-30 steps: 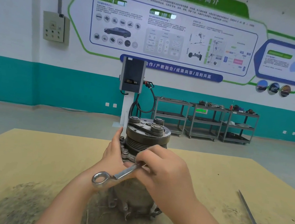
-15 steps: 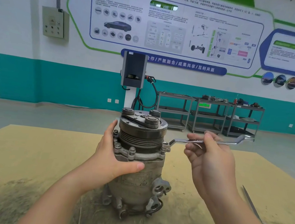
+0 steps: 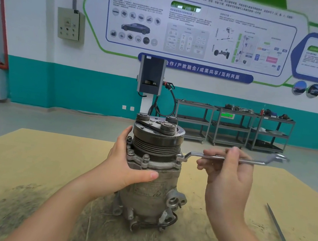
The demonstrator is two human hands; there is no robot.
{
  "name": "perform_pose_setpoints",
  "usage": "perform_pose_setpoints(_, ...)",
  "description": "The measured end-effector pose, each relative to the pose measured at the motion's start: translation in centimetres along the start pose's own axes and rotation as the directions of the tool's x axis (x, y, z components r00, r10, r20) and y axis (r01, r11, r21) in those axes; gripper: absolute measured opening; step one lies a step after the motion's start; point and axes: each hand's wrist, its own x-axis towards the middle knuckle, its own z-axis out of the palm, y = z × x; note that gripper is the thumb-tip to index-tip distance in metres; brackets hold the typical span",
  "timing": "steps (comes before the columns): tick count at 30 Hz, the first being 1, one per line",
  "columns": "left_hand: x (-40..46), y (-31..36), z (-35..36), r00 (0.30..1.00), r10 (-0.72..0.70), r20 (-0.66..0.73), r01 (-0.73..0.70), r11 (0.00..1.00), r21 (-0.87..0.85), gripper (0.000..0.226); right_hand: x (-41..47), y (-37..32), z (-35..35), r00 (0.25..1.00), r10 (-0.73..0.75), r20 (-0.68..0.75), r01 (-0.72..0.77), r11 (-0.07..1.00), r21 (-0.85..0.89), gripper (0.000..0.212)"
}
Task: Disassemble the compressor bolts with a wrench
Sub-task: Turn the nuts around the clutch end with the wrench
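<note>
A grey metal compressor (image 3: 152,179) stands upright on the tan worktable (image 3: 30,161), its dark pulley on top. Several bolts ring its flange, one at the front (image 3: 146,157). My left hand (image 3: 123,162) grips the compressor's left side, thumb across the front of the body. My right hand (image 3: 226,167) holds the shank of a silver wrench (image 3: 252,161), which lies level and points right. The wrench's ring end sits on a bolt (image 3: 179,158) at the flange's right side.
A red-handled screwdriver (image 3: 281,239) lies on the table at the right, near the edge. Dark dusty patches mark the table's near left. Beyond the table are a charging post (image 3: 151,76) and metal shelf carts (image 3: 230,126) along the wall.
A second ago my right hand held the wrench low at the compressor's front. It swung round to the right side, and the ring end now sits on the right flange bolt. My left hand stays on the compressor.
</note>
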Motion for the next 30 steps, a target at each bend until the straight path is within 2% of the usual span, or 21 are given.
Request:
perform_pose_setpoints(2, 0.0, 0.0, 0.0, 1.000, 0.005, -0.002, -0.005, 1.000, -0.001, 0.131, -1.3, 0.6, 0.1, 0.959, -0.278, 0.059, 0.281, 0.958, -0.051, 0.014)
perform_pose_setpoints(4, 0.0, -0.1, 0.0, 1.000, 0.008, -0.005, -0.008, 1.000, 0.003, 0.129, -1.9, 0.4, 0.1, 0.853, -0.456, 0.253, 0.494, 0.862, -0.114, 0.017)
perform_pose_setpoints(6, 0.0, -0.2, 0.1, 1.000, 0.015, -0.013, -0.015, 1.000, -0.001, 0.129, -2.1, 0.0, 0.1, 0.700, -0.503, 0.508, 0.665, 0.718, -0.205, 0.028)
perform_pose_setpoints(8, 0.1, -0.2, 0.1, 0.999, 0.038, -0.023, -0.039, 0.999, -0.025, 0.131, -2.6, -0.3, 0.7, 0.566, -0.479, 0.671, 0.791, 0.545, -0.279, 0.029)
perform_pose_setpoints(10, 0.3, -0.2, 0.4, 0.998, 0.056, -0.029, -0.056, 0.998, -0.023, 0.130, -3.2, -0.8, 1.6, 0.559, -0.446, 0.700, 0.810, 0.472, -0.346, 0.025)
perform_pose_setpoints(13, 0.3, -0.2, 0.4, 0.998, 0.046, -0.047, -0.046, 0.999, -0.006, 0.131, -2.9, -1.7, 1.8, 0.588, -0.475, 0.655, 0.797, 0.479, -0.368, 0.011)
perform_pose_setpoints(14, 0.3, -0.2, 0.3, 0.999, 0.037, -0.039, -0.038, 0.999, -0.008, 0.131, -2.7, -2.2, 1.7, 0.617, -0.486, 0.619, 0.773, 0.521, -0.363, 0.004)
perform_pose_setpoints(15, 0.1, -0.2, 0.2, 0.999, 0.029, -0.027, -0.029, 1.000, -0.006, 0.131, -2.3, -2.7, 1.6, 0.687, -0.481, 0.544, 0.708, 0.609, -0.356, 0.008)
perform_pose_setpoints(16, 0.1, -0.1, 0.2, 1.000, 0.021, -0.017, -0.021, 1.000, -0.002, 0.132, -1.9, -3.2, 1.6, 0.790, -0.431, 0.436, 0.586, 0.739, -0.332, 0.010)
perform_pose_setpoints(17, 0.0, -0.1, 0.1, 1.000, 0.014, -0.014, -0.014, 1.000, 0.005, 0.132, -1.5, -3.6, 1.6, 0.891, -0.330, 0.312, 0.417, 0.866, -0.277, 0.010)
perform_pose_setpoints(18, 0.0, -0.1, 0.1, 1.000, 0.011, -0.014, -0.011, 1.000, 0.011, 0.131, -1.0, -3.8, 1.6, 0.958, -0.201, 0.204, 0.241, 0.951, -0.194, 0.010)
perform_pose_setpoints(19, 0.0, 0.0, 0.1, 1.000, 0.011, -0.015, -0.010, 1.000, 0.012, 0.129, -0.4, -3.9, 1.5, 0.990, -0.063, 0.123, 0.077, 0.991, -0.107, 0.012)
perform_pose_setpoints(21, 0.0, 0.1, 0.1, 1.000, 0.008, -0.014, -0.008, 1.000, 0.012, 0.130, 0.6, -3.9, 1.0, 0.974, 0.221, 0.042, -0.223, 0.973, 0.067, 0.017)
perform_pose_setpoints(23, -0.1, 0.1, 0.2, 1.000, 0.009, -0.014, -0.009, 1.000, 0.014, 0.130, 1.3, -3.5, 0.6, 0.914, 0.404, 0.019, -0.400, 0.897, 0.189, 0.017)
perform_pose_setpoints(26, 0.0, 0.1, 0.2, 1.000, 0.014, -0.012, -0.014, 1.000, 0.009, 0.126, 1.3, -2.6, 0.4, 0.875, 0.483, 0.024, -0.473, 0.845, 0.249, 0.016)
perform_pose_setpoints(30, 0.1, -0.1, 0.2, 1.000, 0.015, -0.011, -0.015, 1.000, 0.006, 0.127, 1.6, -2.4, 0.3, 0.888, 0.457, 0.051, -0.452, 0.850, 0.270, 0.017)
